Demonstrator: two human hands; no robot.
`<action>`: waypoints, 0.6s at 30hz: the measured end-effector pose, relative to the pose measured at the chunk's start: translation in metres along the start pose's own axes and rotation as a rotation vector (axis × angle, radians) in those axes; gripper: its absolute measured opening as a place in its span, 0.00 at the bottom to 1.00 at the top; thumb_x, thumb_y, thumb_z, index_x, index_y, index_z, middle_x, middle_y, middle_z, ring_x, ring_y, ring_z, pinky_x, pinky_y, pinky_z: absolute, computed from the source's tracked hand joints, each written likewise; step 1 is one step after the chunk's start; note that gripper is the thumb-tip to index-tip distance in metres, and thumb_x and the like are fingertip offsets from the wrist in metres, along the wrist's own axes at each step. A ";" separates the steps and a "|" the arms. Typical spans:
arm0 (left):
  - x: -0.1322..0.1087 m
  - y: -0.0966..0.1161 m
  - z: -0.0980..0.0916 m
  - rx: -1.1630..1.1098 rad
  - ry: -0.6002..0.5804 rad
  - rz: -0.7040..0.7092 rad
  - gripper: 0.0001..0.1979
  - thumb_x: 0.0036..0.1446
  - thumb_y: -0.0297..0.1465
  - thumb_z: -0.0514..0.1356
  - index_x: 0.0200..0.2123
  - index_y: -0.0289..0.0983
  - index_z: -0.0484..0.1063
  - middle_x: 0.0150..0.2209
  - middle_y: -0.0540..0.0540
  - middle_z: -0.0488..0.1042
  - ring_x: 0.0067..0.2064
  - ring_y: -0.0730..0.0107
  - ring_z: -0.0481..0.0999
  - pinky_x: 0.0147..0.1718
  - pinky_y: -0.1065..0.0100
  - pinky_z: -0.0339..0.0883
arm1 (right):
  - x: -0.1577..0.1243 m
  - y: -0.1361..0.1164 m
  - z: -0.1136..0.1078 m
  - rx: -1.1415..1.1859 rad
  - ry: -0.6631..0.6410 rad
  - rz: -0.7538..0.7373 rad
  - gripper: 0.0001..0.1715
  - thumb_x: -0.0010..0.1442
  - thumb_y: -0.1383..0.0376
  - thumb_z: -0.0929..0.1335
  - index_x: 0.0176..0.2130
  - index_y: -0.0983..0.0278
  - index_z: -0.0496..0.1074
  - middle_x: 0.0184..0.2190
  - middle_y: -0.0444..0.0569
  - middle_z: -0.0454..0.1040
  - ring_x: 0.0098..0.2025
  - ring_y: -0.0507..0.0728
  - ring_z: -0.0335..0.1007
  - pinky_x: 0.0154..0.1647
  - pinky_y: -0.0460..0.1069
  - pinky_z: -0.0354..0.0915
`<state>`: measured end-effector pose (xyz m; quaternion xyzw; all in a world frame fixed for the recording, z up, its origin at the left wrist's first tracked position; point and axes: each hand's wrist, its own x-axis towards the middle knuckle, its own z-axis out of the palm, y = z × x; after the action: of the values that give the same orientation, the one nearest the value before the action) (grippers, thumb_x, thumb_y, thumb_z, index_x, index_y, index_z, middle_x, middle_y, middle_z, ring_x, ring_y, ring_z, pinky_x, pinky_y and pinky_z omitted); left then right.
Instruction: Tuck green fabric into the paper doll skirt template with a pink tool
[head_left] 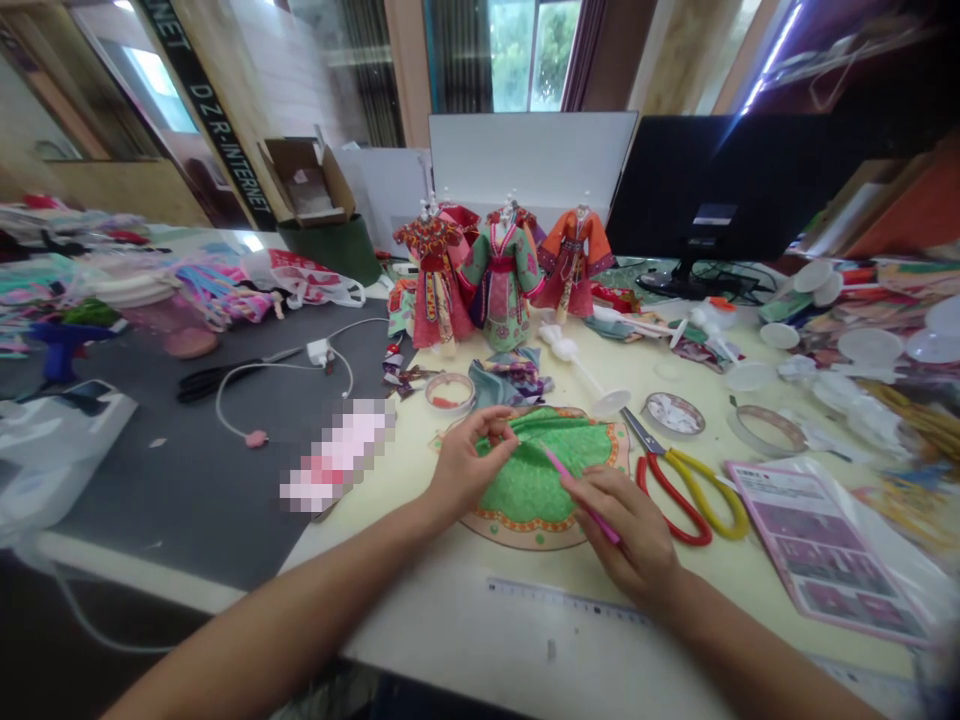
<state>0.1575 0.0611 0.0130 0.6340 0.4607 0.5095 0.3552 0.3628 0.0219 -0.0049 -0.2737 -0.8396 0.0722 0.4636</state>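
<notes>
A green fan-shaped piece of paper cloth with an orange scalloped border (536,490) lies on the pale table in front of me. My left hand (469,465) pinches its folded upper left edge, fingers closed on the green paper. My right hand (626,530) grips a thin pink stick (577,490) like a pen, its tip touching the pleats near the top of the green piece.
Red-and-yellow scissors (686,485) lie right of the green piece, a pink printed sheet (817,550) further right. Three dressed doll figures (502,275) stand behind, with tape rolls (450,392), a white stand (589,375), black scissors (217,378), a monitor (720,190) and a ruler (570,600) around.
</notes>
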 end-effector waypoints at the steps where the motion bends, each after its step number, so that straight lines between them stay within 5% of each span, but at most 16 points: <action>1: 0.000 0.000 0.000 0.004 -0.003 -0.001 0.15 0.51 0.28 0.60 0.45 0.34 0.68 0.29 0.48 0.73 0.33 0.72 0.73 0.37 0.70 0.66 | -0.001 0.000 0.000 -0.007 -0.003 0.000 0.33 0.54 0.76 0.64 0.57 0.57 0.61 0.36 0.52 0.70 0.40 0.59 0.68 0.40 0.56 0.68; 18: -0.002 -0.001 0.000 -0.015 -0.062 -0.009 0.16 0.53 0.29 0.60 0.46 0.34 0.68 0.29 0.49 0.72 0.33 0.74 0.71 0.39 0.71 0.64 | 0.002 -0.003 0.003 -0.039 -0.001 -0.080 0.24 0.53 0.78 0.65 0.50 0.66 0.66 0.35 0.51 0.70 0.38 0.55 0.66 0.44 0.57 0.67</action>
<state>0.1566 0.0593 0.0111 0.6447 0.4487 0.4915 0.3762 0.3584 0.0209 -0.0036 -0.2489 -0.8513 0.0375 0.4604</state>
